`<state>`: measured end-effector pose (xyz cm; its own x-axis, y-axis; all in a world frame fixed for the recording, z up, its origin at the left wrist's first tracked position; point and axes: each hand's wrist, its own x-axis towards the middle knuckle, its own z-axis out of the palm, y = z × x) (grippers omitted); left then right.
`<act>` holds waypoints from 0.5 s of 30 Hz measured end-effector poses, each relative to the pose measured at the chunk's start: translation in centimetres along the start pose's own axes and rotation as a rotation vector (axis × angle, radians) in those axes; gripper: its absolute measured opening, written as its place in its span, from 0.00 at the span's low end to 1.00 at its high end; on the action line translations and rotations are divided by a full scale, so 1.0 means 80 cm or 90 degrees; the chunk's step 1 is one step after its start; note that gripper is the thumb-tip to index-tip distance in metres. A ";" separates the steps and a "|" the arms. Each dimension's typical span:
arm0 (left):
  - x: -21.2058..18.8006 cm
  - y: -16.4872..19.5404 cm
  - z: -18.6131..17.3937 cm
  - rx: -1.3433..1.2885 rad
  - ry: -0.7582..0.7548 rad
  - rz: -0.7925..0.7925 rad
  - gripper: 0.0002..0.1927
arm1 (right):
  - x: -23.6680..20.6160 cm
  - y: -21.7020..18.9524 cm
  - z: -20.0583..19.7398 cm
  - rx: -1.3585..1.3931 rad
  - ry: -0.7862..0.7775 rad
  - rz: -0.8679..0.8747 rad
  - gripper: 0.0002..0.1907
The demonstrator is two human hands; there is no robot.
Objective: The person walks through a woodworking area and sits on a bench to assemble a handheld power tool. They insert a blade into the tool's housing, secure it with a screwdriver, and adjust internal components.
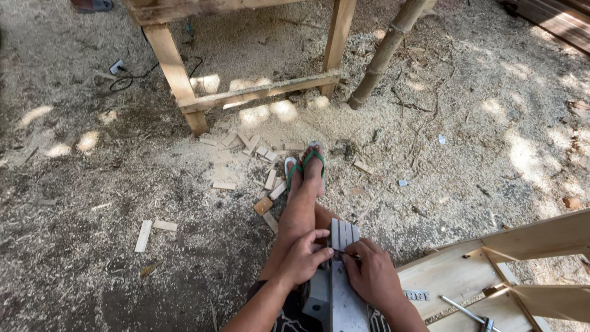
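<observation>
Grey slats [344, 235], long axes pointing away, pinched by left hand [303, 258] and right hand [372, 275].

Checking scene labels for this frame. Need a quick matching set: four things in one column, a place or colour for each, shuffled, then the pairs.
Things:
1. left hand
2. right hand
3. sandals
4. wooden offcuts

Places or colours:
A. scattered on the sawdust ground by the wooden frame's leg
B. green straps, on the crossed feet
C. on the grey tool in the lap, left of the slotted part
D. fingertips at the base of the slotted part, beside the wooden bench

Pairs: 1-C, 2-D, 3-B, 4-A
</observation>
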<state>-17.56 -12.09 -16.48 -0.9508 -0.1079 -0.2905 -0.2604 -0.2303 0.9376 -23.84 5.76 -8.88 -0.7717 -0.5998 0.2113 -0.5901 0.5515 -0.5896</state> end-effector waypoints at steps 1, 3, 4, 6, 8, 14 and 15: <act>0.001 -0.001 0.000 -0.002 0.000 0.005 0.31 | 0.000 0.001 0.000 0.021 -0.018 0.007 0.10; 0.002 -0.003 0.000 -0.003 -0.004 0.009 0.31 | -0.001 0.000 0.000 -0.010 -0.052 0.057 0.13; 0.003 -0.004 0.000 -0.003 -0.006 0.010 0.31 | 0.000 -0.001 0.001 -0.063 -0.069 0.095 0.17; 0.004 -0.005 0.000 -0.003 -0.005 0.009 0.31 | 0.001 -0.003 0.002 -0.121 -0.056 0.104 0.20; 0.004 -0.005 -0.001 -0.002 -0.002 0.004 0.31 | 0.000 -0.006 0.001 -0.131 0.003 0.046 0.20; 0.003 -0.002 0.000 0.008 0.001 -0.009 0.31 | 0.001 -0.006 -0.005 0.010 -0.003 -0.041 0.09; 0.004 -0.001 0.000 0.020 0.009 0.015 0.30 | 0.004 -0.005 -0.004 -0.046 -0.023 -0.018 0.12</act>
<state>-17.79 -12.12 -16.67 -0.9544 -0.1270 -0.2703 -0.2429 -0.1965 0.9499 -23.92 5.56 -8.37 -0.7462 -0.6354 0.1984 -0.6280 0.5733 -0.5262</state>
